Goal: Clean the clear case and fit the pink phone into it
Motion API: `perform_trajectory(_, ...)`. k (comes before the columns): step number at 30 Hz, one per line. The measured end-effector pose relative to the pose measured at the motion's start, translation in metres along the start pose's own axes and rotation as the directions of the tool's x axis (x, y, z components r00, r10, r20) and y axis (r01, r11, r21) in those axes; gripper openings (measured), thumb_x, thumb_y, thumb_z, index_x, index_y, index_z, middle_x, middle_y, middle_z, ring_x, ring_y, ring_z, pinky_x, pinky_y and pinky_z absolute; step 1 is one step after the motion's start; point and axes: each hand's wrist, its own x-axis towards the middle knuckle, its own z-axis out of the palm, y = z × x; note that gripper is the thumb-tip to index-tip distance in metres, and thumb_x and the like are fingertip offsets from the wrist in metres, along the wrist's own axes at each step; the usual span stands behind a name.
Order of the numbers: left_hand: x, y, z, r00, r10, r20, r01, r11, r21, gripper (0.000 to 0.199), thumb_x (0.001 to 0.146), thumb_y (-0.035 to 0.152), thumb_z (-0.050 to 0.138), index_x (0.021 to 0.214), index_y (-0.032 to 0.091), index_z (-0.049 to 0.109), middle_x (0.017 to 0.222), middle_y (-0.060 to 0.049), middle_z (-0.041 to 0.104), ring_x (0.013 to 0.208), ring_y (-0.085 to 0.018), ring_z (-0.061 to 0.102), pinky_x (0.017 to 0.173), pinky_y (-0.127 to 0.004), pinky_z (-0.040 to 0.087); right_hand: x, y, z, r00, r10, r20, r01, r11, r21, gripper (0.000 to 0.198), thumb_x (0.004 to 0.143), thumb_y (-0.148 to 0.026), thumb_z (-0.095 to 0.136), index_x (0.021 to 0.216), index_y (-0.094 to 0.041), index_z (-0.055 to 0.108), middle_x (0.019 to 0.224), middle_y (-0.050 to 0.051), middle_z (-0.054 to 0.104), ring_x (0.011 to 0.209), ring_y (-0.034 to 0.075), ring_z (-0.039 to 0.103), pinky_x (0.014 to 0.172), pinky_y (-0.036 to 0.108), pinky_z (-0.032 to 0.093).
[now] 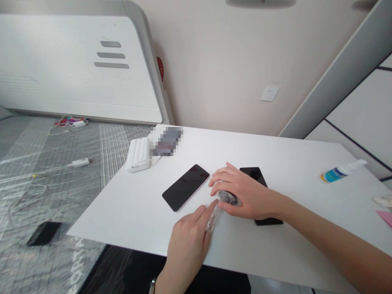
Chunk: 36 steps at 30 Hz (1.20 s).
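- Far left, off the table: dark slab [44,233] lying on a grey patterned cover [92,192]; white plug [81,162] with cable farther off.
- Table's far left corner: white ribbed block [139,154] at the edge of the white table [131,214]; blurred-out item [168,141] beside it.
- Left of the hands: black-screened phone [185,187], flat, screen up, set at a slant.
- Left hand [188,232]: comes in from the near side, back up, band at the wrist; index finger stretched far and right. Index and thumb side are together on a clear narrow piece [212,222], clamped on it just right of the phone.
- Grey piece [229,198] at the clear piece's far end, under the right hand.
- Right hand [245,190]: forearm slants in from the near right; back up, arched, fingers spread leftward, thumb below the grey piece. Fingers and thumb stand around it; cannot tell whether they clamp.
- Under and behind right hand: second dark phone [254,173], flat, middle covered.
- Right: spray bottle [335,174] on its side, nozzle rightward.
- Right edge: pink sheet [386,217], partly cut off.
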Motion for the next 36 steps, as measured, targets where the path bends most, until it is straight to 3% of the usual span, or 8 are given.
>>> perform_trajectory(10,-0.0008,-0.0007,0.0010,1.000,-0.006,0.002,0.006,1.000,-0.006,0.038,0.102,0.010,0.044,0.134,0.023,0.056,0.085,0.001,0.064,0.064,-0.019,0.064,0.058,-0.030,0.044,0.0019,-0.0025,0.0014,1.000,-0.011,-0.015,0.011,1.000,0.007,0.013,0.097,-0.030,0.064,0.105,-0.022,0.069,0.120,0.006,0.072,0.126,0.025,0.057,0.125,0.058,0.023)
perform_trajectory(16,-0.0004,-0.0001,0.0019,1.000,-0.009,0.001,0.009,1.000,-0.022,0.023,0.100,0.009,0.045,0.108,0.023,0.062,0.083,0.000,0.063,0.064,-0.019,0.063,0.057,-0.030,0.042,0.0031,-0.0051,0.0031,1.000,0.022,-0.007,-0.022,0.999,0.025,0.003,0.093,-0.025,0.065,0.095,-0.023,0.067,0.117,0.003,0.072,0.125,0.024,0.058,0.125,0.058,0.019)
perform_trajectory(24,-0.0005,-0.0002,0.0001,1.000,0.007,0.005,-0.007,1.000,0.019,0.048,0.096,0.004,0.044,0.139,0.024,0.053,0.085,0.002,0.063,0.063,-0.020,0.063,0.057,-0.031,0.043,0.0019,-0.0061,-0.0021,0.997,0.041,0.066,-0.046,0.997,0.065,0.020,0.091,-0.014,0.054,0.101,-0.024,0.068,0.124,0.004,0.070,0.129,0.022,0.056,0.127,0.061,0.011)
perform_trajectory(36,-0.0002,-0.0002,0.0010,1.000,0.008,0.006,-0.008,1.000,0.019,0.049,0.095,0.004,0.045,0.138,0.024,0.054,0.086,0.001,0.065,0.064,-0.020,0.066,0.057,-0.031,0.047,0.0007,-0.0017,-0.0023,0.998,0.010,0.060,-0.014,0.998,0.054,0.020,0.087,-0.012,0.059,0.101,-0.025,0.067,0.125,0.004,0.070,0.127,0.022,0.057,0.127,0.061,0.011)
